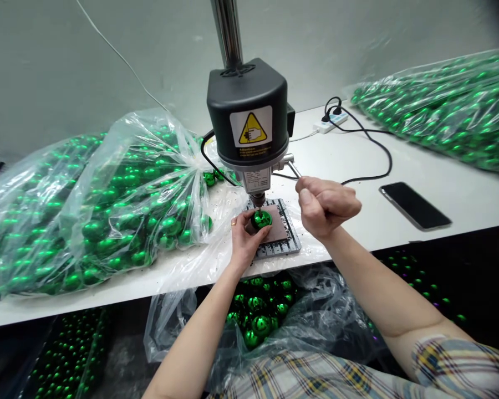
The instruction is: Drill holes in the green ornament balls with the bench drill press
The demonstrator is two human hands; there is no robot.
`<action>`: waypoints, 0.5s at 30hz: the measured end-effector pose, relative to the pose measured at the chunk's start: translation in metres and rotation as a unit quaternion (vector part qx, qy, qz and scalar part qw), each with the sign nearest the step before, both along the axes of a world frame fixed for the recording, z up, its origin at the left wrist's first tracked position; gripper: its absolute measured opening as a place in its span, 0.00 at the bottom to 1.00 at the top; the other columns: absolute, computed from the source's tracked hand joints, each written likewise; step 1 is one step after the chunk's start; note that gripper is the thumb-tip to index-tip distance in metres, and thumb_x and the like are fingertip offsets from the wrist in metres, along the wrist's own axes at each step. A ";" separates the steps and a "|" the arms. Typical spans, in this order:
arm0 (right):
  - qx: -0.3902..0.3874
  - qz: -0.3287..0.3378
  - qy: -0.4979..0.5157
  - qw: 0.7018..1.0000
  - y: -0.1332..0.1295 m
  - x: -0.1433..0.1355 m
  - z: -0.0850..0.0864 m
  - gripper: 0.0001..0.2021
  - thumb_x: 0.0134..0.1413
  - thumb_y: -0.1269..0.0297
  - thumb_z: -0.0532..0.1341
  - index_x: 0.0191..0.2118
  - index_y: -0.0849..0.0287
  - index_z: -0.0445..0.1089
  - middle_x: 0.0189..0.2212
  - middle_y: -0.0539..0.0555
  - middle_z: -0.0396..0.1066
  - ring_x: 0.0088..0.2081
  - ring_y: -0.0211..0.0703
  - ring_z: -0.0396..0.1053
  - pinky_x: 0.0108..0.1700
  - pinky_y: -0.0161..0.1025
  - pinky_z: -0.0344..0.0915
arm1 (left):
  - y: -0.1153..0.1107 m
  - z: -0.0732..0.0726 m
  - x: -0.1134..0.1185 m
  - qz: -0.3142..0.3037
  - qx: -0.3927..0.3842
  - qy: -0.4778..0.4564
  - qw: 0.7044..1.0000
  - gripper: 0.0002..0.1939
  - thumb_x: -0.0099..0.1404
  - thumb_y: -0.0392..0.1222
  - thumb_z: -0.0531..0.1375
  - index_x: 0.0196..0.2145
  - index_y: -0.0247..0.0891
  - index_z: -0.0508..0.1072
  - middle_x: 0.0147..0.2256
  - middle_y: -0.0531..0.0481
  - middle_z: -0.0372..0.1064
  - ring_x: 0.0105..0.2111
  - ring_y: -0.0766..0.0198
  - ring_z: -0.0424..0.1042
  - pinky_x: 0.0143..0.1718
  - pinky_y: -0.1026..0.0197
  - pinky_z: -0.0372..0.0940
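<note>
A shiny green ball (263, 219) rests on a pinkish-brown pad (278, 226) over the slotted metal base (294, 244) of a drill press (249, 127). My left hand (246, 235) holds the ball between thumb and fingers, directly below the drill chuck (258, 200). The drill's tip is at the top of the ball; whether it has entered cannot be made out. My right hand (326, 205) is closed around the end of the press's metal lever (293, 167), to the right of the machine. Dark crumbs lie scattered over the base.
Clear bags of green balls lie on the table at left (141, 194) and right (449, 111). A phone (416, 205) and power strip (331, 121) with black cables are at right. Below the table edge, an open plastic bag holds several green balls (261, 324).
</note>
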State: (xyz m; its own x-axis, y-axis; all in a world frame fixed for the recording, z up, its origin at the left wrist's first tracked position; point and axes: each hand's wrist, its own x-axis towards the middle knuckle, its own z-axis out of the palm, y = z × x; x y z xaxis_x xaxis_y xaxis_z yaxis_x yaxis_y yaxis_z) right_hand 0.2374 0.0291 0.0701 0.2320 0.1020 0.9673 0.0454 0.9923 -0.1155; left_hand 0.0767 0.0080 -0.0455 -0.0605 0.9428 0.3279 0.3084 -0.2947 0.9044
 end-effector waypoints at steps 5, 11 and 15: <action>-0.072 0.009 0.076 0.994 0.004 -0.003 0.033 0.25 0.60 0.74 0.59 0.18 0.57 0.45 0.13 0.44 0.43 0.15 0.31 0.46 0.19 0.37 0.45 | 0.000 0.003 0.004 0.026 0.008 0.014 1.000 0.23 0.54 0.42 0.73 0.46 0.40 0.74 0.44 0.46 0.70 0.48 0.56 0.70 0.52 0.52 0.66; -0.262 0.085 0.092 0.957 0.025 -0.004 0.101 0.23 0.58 0.73 0.64 0.17 0.56 0.55 0.12 0.43 0.53 0.12 0.30 0.46 0.14 0.36 0.44 | -0.062 0.042 -0.024 0.008 -0.005 0.228 0.974 0.17 0.55 0.42 0.71 0.41 0.40 0.71 0.40 0.48 0.69 0.43 0.54 0.69 0.45 0.51 0.65; -0.259 0.082 0.118 0.955 0.028 -0.008 0.104 0.25 0.57 0.69 0.66 0.15 0.55 0.54 0.11 0.44 0.53 0.12 0.31 0.46 0.13 0.37 0.43 | -0.093 0.060 -0.056 -0.188 -0.085 0.383 0.900 0.18 0.61 0.52 0.68 0.43 0.41 0.73 0.41 0.45 0.72 0.42 0.50 0.70 0.41 0.51 0.67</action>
State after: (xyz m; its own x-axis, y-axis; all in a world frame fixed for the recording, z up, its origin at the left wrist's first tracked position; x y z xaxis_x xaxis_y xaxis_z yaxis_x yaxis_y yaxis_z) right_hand 0.2295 0.0570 0.1740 0.3776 0.6063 0.6999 -0.1930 0.7908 -0.5809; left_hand 0.0205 -0.0848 0.0150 0.4556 0.8901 -0.0142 0.7689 -0.3854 0.5102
